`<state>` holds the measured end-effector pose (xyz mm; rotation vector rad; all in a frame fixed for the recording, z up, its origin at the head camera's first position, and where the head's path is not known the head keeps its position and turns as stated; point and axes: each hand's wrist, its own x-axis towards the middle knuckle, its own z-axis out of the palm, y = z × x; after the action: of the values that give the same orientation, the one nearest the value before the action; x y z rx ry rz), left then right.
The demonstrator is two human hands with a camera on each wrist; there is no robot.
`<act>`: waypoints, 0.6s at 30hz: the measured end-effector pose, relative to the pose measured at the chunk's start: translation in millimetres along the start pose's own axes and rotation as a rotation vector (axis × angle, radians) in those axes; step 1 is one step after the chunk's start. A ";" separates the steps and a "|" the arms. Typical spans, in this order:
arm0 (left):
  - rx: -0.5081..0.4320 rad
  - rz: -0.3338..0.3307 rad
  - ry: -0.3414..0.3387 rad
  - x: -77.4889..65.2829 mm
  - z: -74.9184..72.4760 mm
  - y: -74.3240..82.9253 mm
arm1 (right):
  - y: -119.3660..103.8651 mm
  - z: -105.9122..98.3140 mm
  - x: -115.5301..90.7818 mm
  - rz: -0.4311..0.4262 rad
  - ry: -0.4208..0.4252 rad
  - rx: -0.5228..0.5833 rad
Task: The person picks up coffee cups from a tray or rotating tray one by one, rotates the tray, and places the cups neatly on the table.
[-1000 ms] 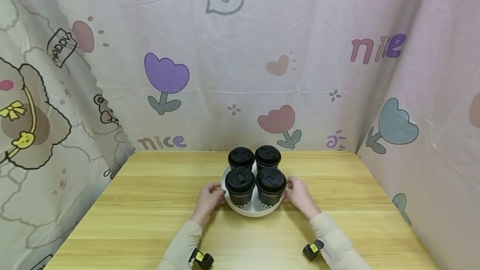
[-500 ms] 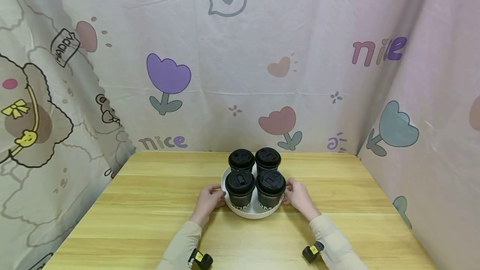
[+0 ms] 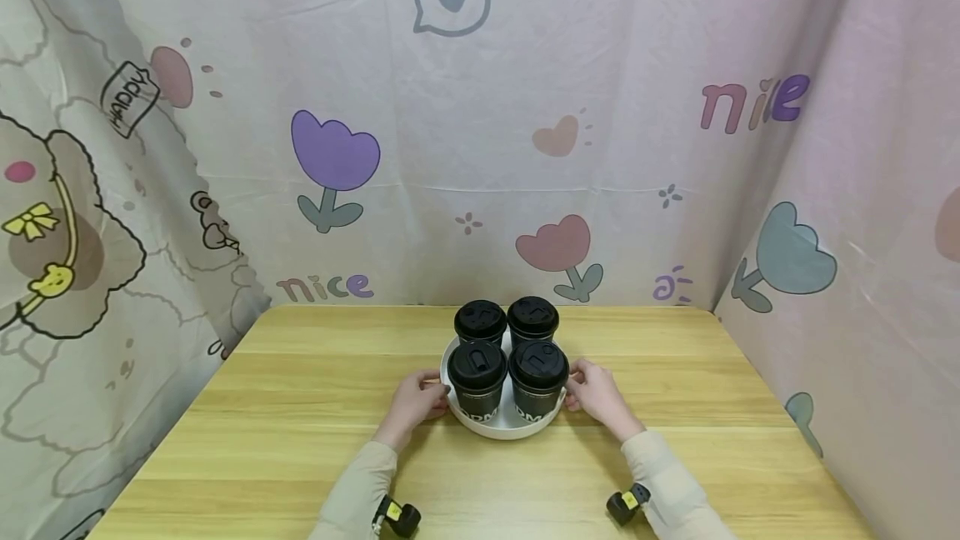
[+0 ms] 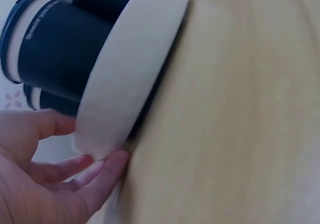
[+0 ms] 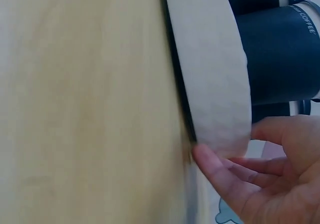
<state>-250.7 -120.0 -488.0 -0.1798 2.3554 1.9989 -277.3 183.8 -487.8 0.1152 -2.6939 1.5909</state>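
A round white tray [image 3: 504, 432] rests near the middle of the table or just above it; a dark strip under its wall leaves this unclear. Several black paper coffee cups with black lids stand upright on it, among them the front left cup [image 3: 477, 373] and front right cup [image 3: 538, 373]. My left hand [image 3: 412, 405] grips the tray's left side, and my right hand [image 3: 598, 398] grips the right side. In both wrist views the thumb and fingers hold the tray's wall [image 4: 130, 63] from above and below. Neither hand appears to hold a cup.
Light wooden table [image 3: 300, 440] surface extends around the tray. A patterned cloth [image 3: 435, 123] hangs behind the far edge and along both sides. Small black devices, one of them a wrist device [image 3: 401, 519], sit on the sleeves.
Both hands keep the same hold on the tray. The tray and left arm have shifted very slightly left, while the head view tilts a little.
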 end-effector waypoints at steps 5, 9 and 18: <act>0.066 -0.022 -0.057 4.9 -12.5 8.5 | -2.8 -8.8 -0.7 -0.005 -0.083 -0.005; 0.040 -0.035 -0.073 10.3 -22.6 19.2 | -8.5 -19.8 0.0 -0.032 -0.104 -0.067; -0.015 0.018 -0.002 20.5 -30.2 35.8 | -33.0 -48.1 3.9 -0.116 -0.048 -0.148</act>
<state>-274.1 -145.3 -450.2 -0.1576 2.3492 2.0247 -280.2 209.8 -435.5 0.3051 -2.7728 1.3705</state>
